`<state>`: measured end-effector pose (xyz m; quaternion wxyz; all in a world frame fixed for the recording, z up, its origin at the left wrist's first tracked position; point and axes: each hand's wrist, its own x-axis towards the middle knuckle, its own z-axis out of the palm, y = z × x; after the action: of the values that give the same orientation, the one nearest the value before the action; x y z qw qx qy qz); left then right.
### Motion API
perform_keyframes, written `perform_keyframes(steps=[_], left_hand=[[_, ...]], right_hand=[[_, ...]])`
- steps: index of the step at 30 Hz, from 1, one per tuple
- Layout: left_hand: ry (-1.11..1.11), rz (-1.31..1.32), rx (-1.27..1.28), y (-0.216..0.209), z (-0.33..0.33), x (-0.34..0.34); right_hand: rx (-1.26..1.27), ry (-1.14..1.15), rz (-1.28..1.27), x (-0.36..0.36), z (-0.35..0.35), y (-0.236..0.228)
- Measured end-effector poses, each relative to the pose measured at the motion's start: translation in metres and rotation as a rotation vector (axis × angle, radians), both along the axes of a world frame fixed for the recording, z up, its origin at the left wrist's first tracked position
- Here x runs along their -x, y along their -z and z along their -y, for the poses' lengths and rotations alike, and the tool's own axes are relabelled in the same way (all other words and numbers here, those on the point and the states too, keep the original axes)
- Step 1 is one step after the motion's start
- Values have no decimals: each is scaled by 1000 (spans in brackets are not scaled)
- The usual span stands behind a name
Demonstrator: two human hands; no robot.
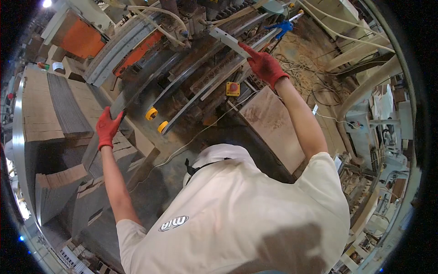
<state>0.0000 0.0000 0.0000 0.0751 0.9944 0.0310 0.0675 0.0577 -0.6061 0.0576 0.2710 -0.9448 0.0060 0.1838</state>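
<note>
Both arms reach far forward: the red-gloved left hand point(108, 127) grips low, the red-gloved right hand point(264, 66) grips higher, farther off.

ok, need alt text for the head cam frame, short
Seen from above, a person in a white shirt and red gloves holds a large grey sheet, left hand on its lower edge and right hand near its top, at a machine with yellow rollers. Stacks of brown cardboard stand at the left.
</note>
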Motion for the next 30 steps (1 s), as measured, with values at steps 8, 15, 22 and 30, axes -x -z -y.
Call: perform_keyframes(steps=[8, 15, 22, 30], left_hand=[[31, 14, -29, -12, 30, -15], [82, 88, 17, -3, 14, -15], [52, 3, -8, -22, 35, -15], [70, 22, 7, -6, 24, -19]], right_hand=[[-262, -243, 545, -44, 57, 119], [-1286, 145, -240, -20, 29, 58], [-870, -145, 116, -34, 37, 74], [-947, 75, -132, -21, 24, 48]])
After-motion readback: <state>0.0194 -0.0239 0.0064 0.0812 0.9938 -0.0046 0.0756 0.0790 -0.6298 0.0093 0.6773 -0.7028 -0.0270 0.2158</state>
